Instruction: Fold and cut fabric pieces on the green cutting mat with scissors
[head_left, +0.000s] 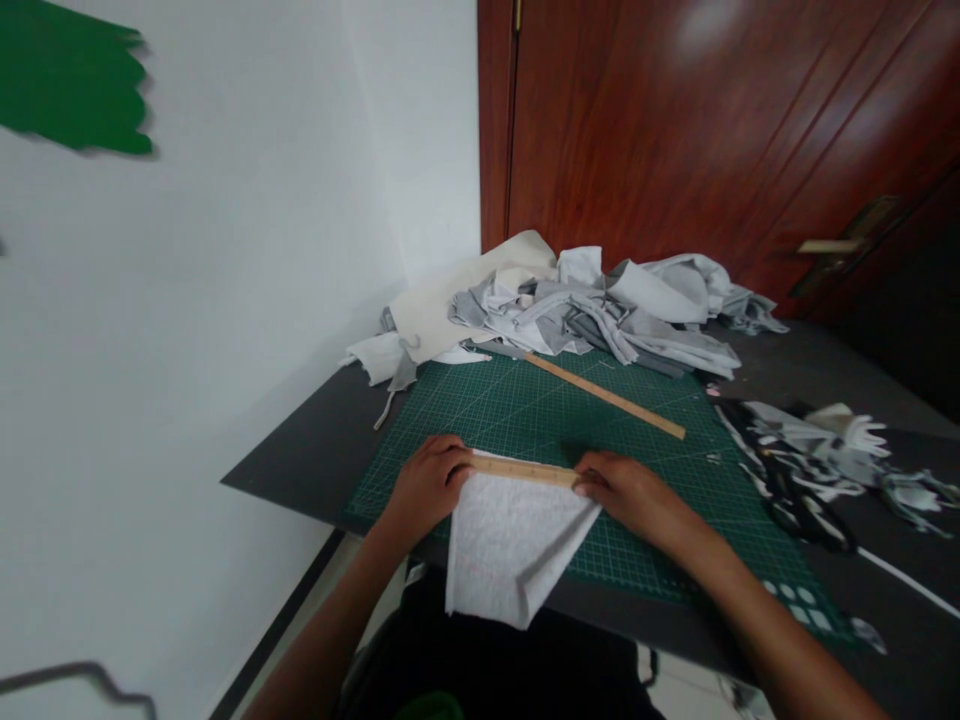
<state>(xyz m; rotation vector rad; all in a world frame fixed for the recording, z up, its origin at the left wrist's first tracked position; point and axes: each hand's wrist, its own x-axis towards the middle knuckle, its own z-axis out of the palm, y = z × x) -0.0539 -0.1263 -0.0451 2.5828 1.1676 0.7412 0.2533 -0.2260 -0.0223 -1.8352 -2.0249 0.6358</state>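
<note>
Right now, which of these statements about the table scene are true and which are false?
1. The left hand and right hand touch opposite ends of a short wooden ruler lying on a white cloth piece. True.
2. The gridded cutting mat is blue. False: green.
3. A longer wooden ruler lies diagonally beyond the hands. True.
4. The heap of grey and white fabric sits at the dark table's near edge. False: at the far end.

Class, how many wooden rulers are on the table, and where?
2. One short ruler lies along the far edge of the white cloth, between the left hand and right hand. One long ruler lies aslant on the green mat by the fabric pile, which may hide more.
</note>
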